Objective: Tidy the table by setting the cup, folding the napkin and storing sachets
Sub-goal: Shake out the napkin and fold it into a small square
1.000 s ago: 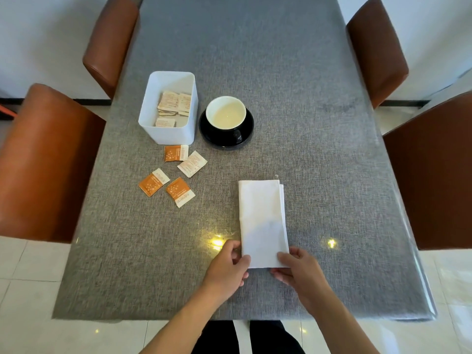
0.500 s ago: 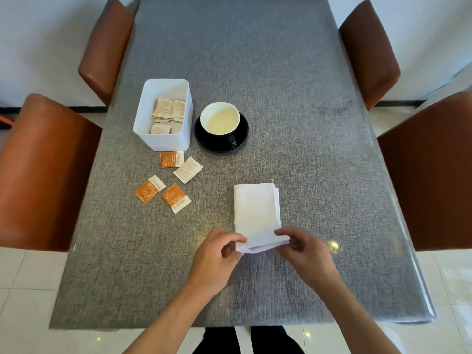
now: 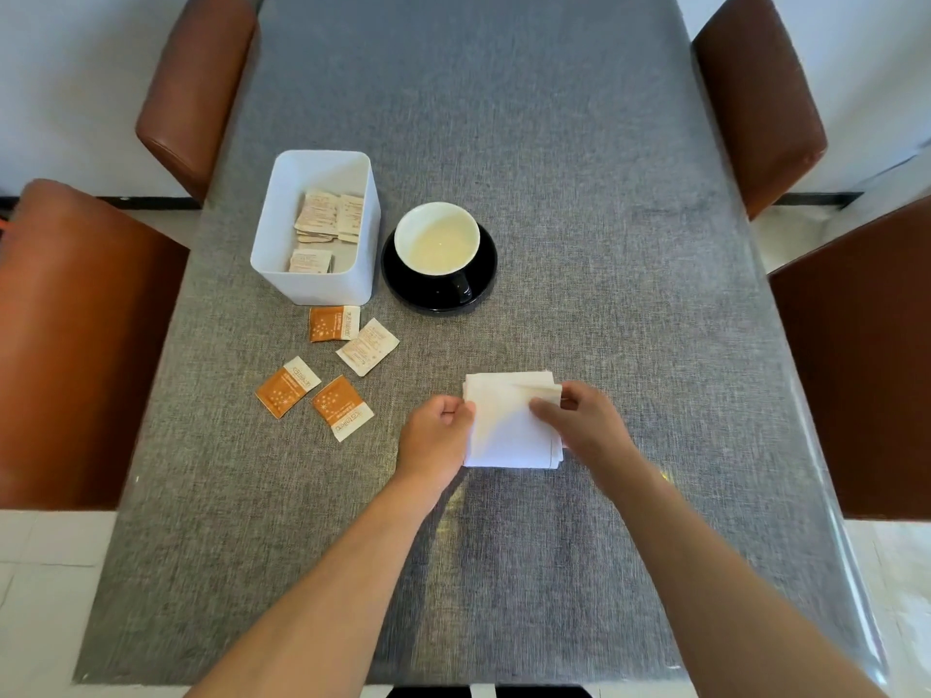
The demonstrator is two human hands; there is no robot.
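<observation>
From the head view, your left hand [image 3: 437,435] is pinching the napkin [image 3: 509,430] at its left edge, fingers closed on it, while your right hand [image 3: 584,420] is gripping its far right corner. The napkin is lying on the bench [image 3: 579,193], near of the cup [image 3: 436,239]; four sachets [image 3: 332,367] are lying left of it, just near of the white box [image 3: 322,282].

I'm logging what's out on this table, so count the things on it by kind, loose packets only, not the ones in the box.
Loose packets: 4
Box: 1
Cup: 1
Saucer: 1
Napkin: 1
Total: 8
</observation>
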